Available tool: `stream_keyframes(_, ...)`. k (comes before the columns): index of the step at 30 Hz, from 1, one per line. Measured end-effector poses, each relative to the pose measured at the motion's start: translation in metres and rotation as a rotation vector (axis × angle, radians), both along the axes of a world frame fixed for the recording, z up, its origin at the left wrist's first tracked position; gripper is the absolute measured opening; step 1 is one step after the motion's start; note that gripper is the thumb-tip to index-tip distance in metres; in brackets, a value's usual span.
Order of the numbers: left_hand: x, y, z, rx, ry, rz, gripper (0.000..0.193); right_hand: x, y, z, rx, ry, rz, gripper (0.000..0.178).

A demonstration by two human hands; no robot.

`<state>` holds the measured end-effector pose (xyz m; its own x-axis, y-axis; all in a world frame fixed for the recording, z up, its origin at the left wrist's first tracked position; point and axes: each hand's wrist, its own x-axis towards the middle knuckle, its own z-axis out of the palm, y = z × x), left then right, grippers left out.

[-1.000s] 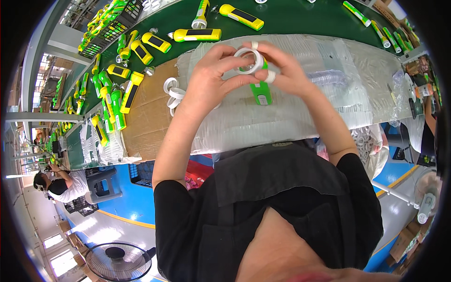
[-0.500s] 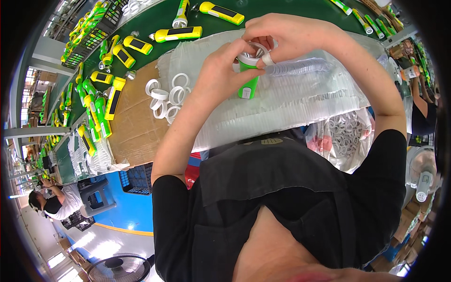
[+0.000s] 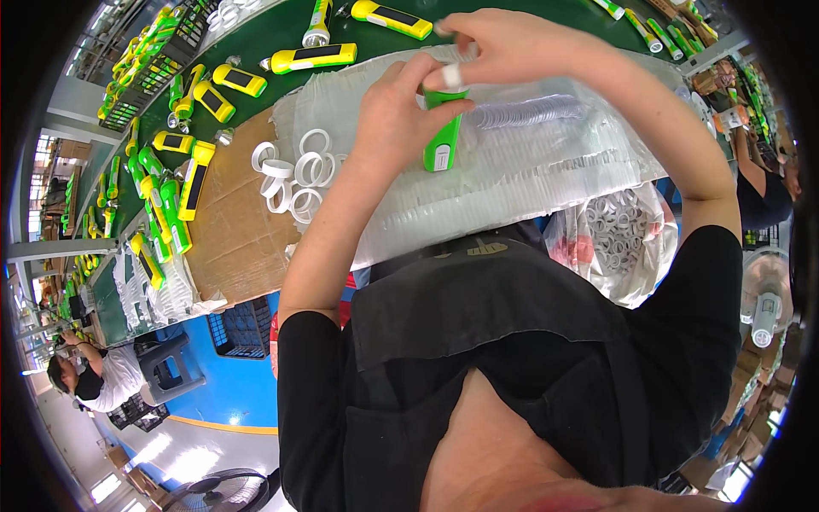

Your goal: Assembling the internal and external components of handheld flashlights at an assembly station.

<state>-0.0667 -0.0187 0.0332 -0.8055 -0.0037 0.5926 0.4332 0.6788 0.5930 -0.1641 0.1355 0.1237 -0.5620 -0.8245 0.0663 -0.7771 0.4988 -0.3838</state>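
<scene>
My left hand (image 3: pixel 394 119) is closed round a green flashlight (image 3: pixel 442 147) that stands on the pale plastic sheeting (image 3: pixel 512 179). Over the flashlight's top end is my right hand (image 3: pixel 490 53), its thumb across the end and its other fingers apart from it and blurred. A white wrap (image 3: pixel 452 75) circles that thumb. The thumb hides most of the flashlight's head. Left of my left forearm lie loose white rings (image 3: pixel 277 168), and a row of thin clear discs (image 3: pixel 533 111) stretches right of the flashlight.
Yellow-and-green flashlights (image 3: pixel 314 57) lie across the green table (image 3: pixel 256 43) beyond and to the left. Brown cardboard (image 3: pixel 235 209) covers part of the tabletop. A bag of white rings (image 3: pixel 618 243) hangs at the near edge. A co-worker (image 3: pixel 94 375) is at lower left.
My right hand has shifted up and left, its fingers lifting away from the white ring at the flashlight's head. My left hand keeps its hold. The whole view has shifted slightly.
</scene>
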Motion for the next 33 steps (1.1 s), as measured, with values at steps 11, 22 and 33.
stream_keyframes(11, -0.004, 0.005, -0.003, 0.032, 0.04, -0.009, 0.041, -0.01, 0.001, -0.014, -0.269, -0.097, 0.367, 0.051)
stream_keyframes(22, -0.004, 0.005, 0.0, 0.109, -0.025, -0.021, 0.04, -0.014, -0.011, -0.02, 0.163, 0.094, 0.011, 0.048)
stream_keyframes(33, -0.004, -0.014, -0.014, 0.122, -0.06, -0.001, 0.038, -0.012, -0.007, -0.09, -0.581, -0.195, -0.104, 0.052)
